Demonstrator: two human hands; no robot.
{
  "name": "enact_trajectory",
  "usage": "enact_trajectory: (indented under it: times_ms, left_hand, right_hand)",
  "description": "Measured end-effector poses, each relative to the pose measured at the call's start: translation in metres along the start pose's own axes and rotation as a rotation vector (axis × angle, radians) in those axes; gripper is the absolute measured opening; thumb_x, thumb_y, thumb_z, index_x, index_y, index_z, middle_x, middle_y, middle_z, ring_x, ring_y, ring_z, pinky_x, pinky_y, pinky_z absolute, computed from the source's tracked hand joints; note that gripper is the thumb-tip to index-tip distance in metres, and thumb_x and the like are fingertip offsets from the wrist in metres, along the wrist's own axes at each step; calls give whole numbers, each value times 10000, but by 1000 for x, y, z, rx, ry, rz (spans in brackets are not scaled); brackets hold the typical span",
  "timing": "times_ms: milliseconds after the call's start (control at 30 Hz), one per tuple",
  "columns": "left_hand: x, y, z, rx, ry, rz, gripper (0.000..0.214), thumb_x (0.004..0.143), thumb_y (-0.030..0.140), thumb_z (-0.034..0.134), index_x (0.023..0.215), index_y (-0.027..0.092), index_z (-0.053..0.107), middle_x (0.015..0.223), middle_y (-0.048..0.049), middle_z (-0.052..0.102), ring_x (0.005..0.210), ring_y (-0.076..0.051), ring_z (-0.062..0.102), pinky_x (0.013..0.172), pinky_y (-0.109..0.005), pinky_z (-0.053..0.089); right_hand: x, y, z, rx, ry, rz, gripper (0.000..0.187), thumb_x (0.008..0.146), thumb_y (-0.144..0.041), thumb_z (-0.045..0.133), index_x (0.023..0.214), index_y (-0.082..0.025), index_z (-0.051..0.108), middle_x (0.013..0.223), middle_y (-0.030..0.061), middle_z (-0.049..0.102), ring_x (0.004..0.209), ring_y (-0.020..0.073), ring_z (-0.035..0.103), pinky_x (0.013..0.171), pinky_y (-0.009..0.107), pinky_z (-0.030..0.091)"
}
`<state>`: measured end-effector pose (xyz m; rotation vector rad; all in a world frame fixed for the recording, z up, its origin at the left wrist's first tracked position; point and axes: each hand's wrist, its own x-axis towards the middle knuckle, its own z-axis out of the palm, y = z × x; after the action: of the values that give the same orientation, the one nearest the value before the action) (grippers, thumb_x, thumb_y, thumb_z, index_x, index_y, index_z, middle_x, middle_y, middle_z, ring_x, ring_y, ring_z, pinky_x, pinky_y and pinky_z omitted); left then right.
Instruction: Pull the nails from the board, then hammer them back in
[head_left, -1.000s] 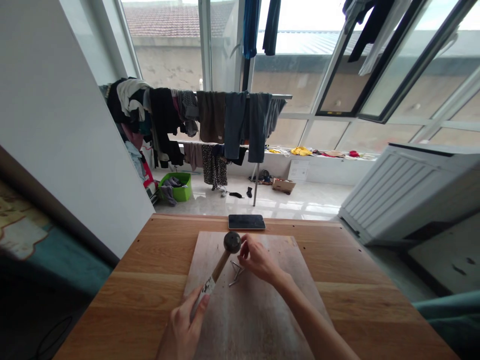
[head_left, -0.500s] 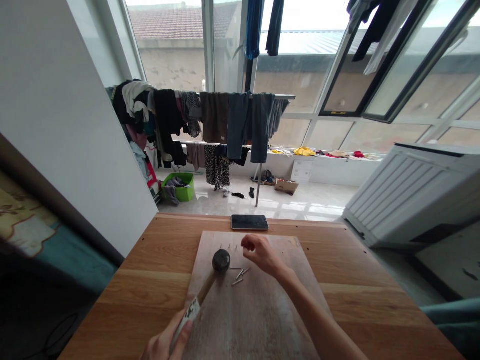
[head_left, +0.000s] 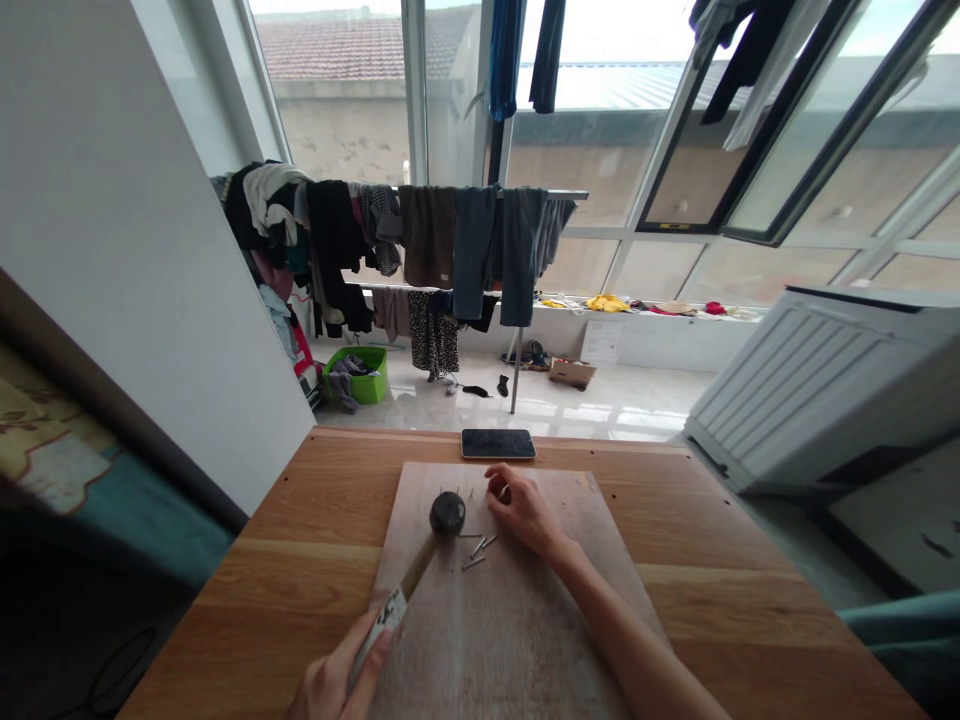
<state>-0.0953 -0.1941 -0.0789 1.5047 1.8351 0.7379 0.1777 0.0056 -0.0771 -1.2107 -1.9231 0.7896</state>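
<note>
My left hand grips the wooden handle of a hammer near the table's front edge; its black head hovers low over a pale wooden board. My right hand rests on the far part of the board, fingers pinched together around a small nail I can barely see. A few loose nails lie on the board between the hammer head and my right hand. Thin nails stand upright in the board just beyond the hammer head.
The board lies on a brown wooden table. A dark phone sits flat at the table's far edge. Beyond are a laundry rack with clothes, a green basket and a white louvered panel.
The hammer head dropped from its raised spot by my right hand and moved left, then crept forward again. My right hand stayed pinched at the board's far part.
</note>
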Motion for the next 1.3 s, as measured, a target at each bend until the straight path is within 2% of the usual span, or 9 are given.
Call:
enact_trajectory:
  times_ms: [300, 400, 567, 733, 800, 900, 967, 1100, 1300]
  left_hand:
    - [35, 74, 9, 1, -17, 39, 569, 958, 559, 385, 1243, 193, 714, 1167, -68, 770, 1142, -250, 704, 951, -264, 538]
    - [43, 84, 16, 1, -29, 54, 581, 950, 547, 380, 1234, 167, 715, 1144, -103, 774, 1117, -270, 714, 937, -289, 541]
    - [49, 74, 30, -26, 8, 33, 631, 924, 590, 391, 1236, 146, 712, 1171, -130, 761, 1121, -301, 708, 963, -352, 540]
    - [50, 77, 28, -32, 18, 59, 615, 921, 574, 411, 1205, 128, 725, 1088, -136, 783, 1075, -306, 725, 941, -354, 552]
    - [47, 76, 24, -37, 13, 62, 611, 927, 579, 410, 1196, 135, 732, 1032, -116, 795, 1076, -293, 727, 930, -326, 557]
    - [38, 59, 17, -33, 66, 56, 583, 925, 596, 444, 1203, 173, 734, 971, -71, 807, 1097, -265, 723, 912, -275, 565]
    - [31, 40, 13, -19, 89, 65, 547, 914, 597, 484, 1196, 205, 741, 1013, -49, 807, 1111, -256, 719, 899, -255, 573]
    - [21, 5, 5, 36, 95, 53, 490, 913, 580, 489, 1170, 262, 760, 1161, -19, 770, 1175, -262, 683, 937, -263, 566]
    - [8, -12, -15, 84, 45, 0, 488, 932, 538, 453, 1191, 247, 747, 1173, 1, 759, 1167, -253, 682, 937, -259, 572]
  right_hand:
    - [-1, 6, 9, 14, 56, 30, 417, 746, -132, 539, 1153, -211, 499, 759, -32, 635, 635, 148, 577, 633, 257, 451]
    - [-2, 6, 7, -21, 60, 56, 475, 704, -100, 539, 1165, -212, 503, 737, -35, 618, 623, 153, 567, 600, 246, 419]
    - [-3, 5, 5, -30, 42, 48, 518, 701, -85, 542, 1204, -197, 488, 759, -28, 618, 641, 159, 566, 594, 242, 403]
    - [-2, 4, 5, -22, 24, 51, 519, 738, -72, 532, 1239, -191, 460, 780, -23, 628, 655, 156, 580, 614, 248, 420]
    - [-3, 4, 0, -23, 25, 49, 446, 765, -88, 530, 1193, -199, 474, 810, -16, 630, 680, 155, 588, 630, 253, 434]
    - [-11, -1, -10, -93, 6, 9, 171, 806, -137, 559, 957, -208, 525, 839, 3, 621, 745, 159, 590, 688, 271, 450]
    - [-17, -9, -15, -154, -91, -57, 87, 821, -147, 580, 859, -208, 530, 838, 8, 618, 764, 158, 581, 711, 274, 448]
    - [-22, -38, -10, -305, -358, -204, 189, 792, -89, 604, 949, -194, 596, 961, 52, 664, 888, 187, 609, 761, 273, 451]
    - [-7, -73, 10, -661, -500, -192, 265, 757, -61, 580, 1008, -136, 617, 891, 119, 704, 811, 234, 656, 677, 294, 421]
